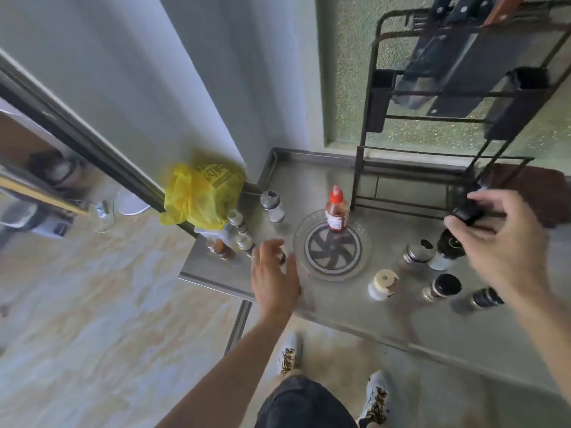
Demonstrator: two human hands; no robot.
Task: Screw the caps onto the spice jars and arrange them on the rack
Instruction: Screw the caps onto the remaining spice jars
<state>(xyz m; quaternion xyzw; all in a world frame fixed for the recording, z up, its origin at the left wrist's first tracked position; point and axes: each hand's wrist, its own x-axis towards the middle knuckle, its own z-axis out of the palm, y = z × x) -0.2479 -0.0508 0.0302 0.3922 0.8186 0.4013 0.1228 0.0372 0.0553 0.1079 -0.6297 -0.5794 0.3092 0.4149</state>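
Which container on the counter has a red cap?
The sauce bottle standing upright on the round clear tray; the other jars have black, silver or cream tops.

from up here i see both of my forearms bare, no sleeves reaching into view, no watch or band on either wrist. my left hand (273, 274) shows no ring that i can make out, and my right hand (494, 239) is a bit blurred, so i can't tell about rings there. below, i'm wearing dark shorts (304, 403) in a denim-like blue-black, with a stitched seam showing near the hem. on my feet are pale grey-white sneakers, the left sneaker (289, 355) and the right sneaker (377, 396), each with yellow-and-black patterned laces or markings across the top.
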